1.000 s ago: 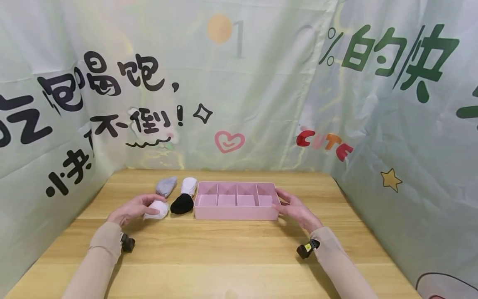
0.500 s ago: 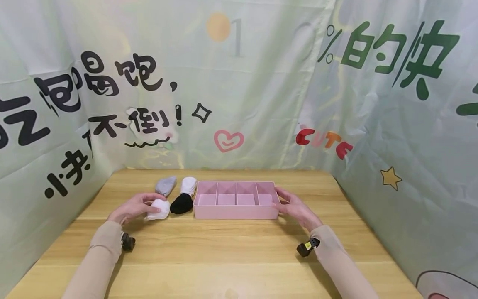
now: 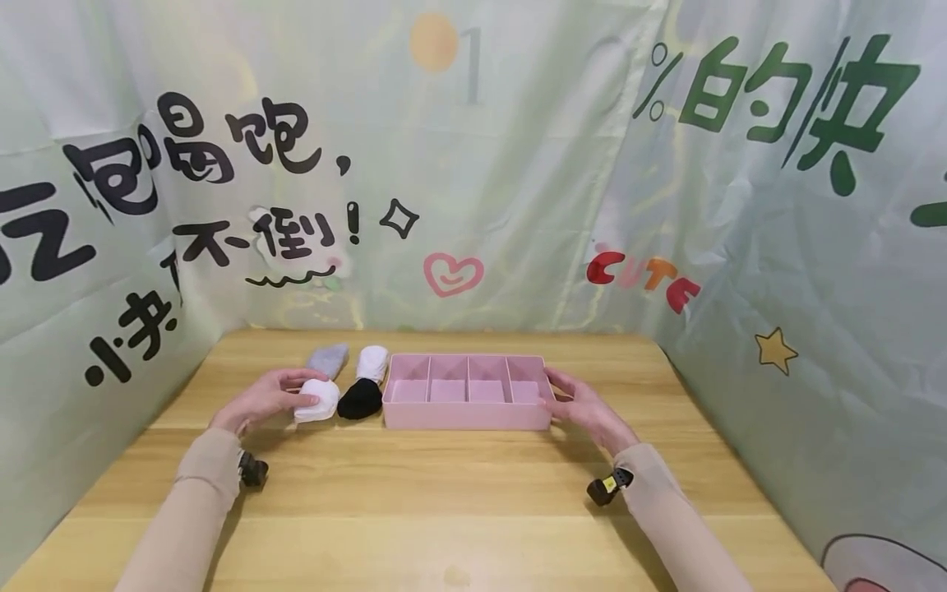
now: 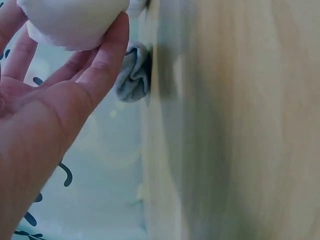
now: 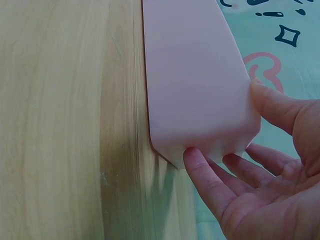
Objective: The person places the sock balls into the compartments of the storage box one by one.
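Note:
My left hand (image 3: pixel 274 399) holds a white rolled pair of socks (image 3: pixel 318 400) between thumb and fingers. In the left wrist view the white socks (image 4: pixel 75 20) are raised off the table. Just behind lies a grey rolled pair of socks (image 3: pixel 326 360). To the right sit a black rolled pair (image 3: pixel 360 400) and another white rolled pair (image 3: pixel 372 363), beside a pink box (image 3: pixel 466 417) with several compartments. My right hand (image 3: pixel 592 413) grips the box's right end, its thumb at the front rim and its fingers against the end wall (image 5: pixel 200 145).
The wooden table (image 3: pixel 444 510) stretches in front of the box and hands. A printed cloth (image 3: pixel 510 181) hangs behind and along both sides of the table. Each wrist carries a small black camera.
My left hand has shifted slightly up and to the right with the white socks. My right hand stays at the box's end. The head view has tilted a little.

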A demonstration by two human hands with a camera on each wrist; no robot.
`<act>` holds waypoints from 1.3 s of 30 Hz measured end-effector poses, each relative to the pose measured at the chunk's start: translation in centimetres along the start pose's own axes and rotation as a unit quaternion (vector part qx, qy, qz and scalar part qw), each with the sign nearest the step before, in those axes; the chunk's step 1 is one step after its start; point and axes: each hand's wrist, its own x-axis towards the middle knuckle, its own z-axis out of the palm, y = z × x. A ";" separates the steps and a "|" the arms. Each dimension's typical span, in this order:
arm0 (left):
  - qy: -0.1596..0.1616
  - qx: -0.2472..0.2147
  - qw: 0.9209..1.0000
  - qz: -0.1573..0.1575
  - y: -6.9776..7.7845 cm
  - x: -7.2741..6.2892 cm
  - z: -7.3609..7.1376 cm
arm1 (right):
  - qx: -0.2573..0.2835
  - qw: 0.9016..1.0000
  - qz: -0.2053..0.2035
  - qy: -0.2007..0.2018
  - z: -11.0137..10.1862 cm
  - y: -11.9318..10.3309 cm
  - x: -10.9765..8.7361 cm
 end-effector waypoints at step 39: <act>0.092 -0.133 0.985 0.060 1.5 2.7 3.0 | -0.032 0.999 -0.002 0.009 0.2 -0.1 -0.5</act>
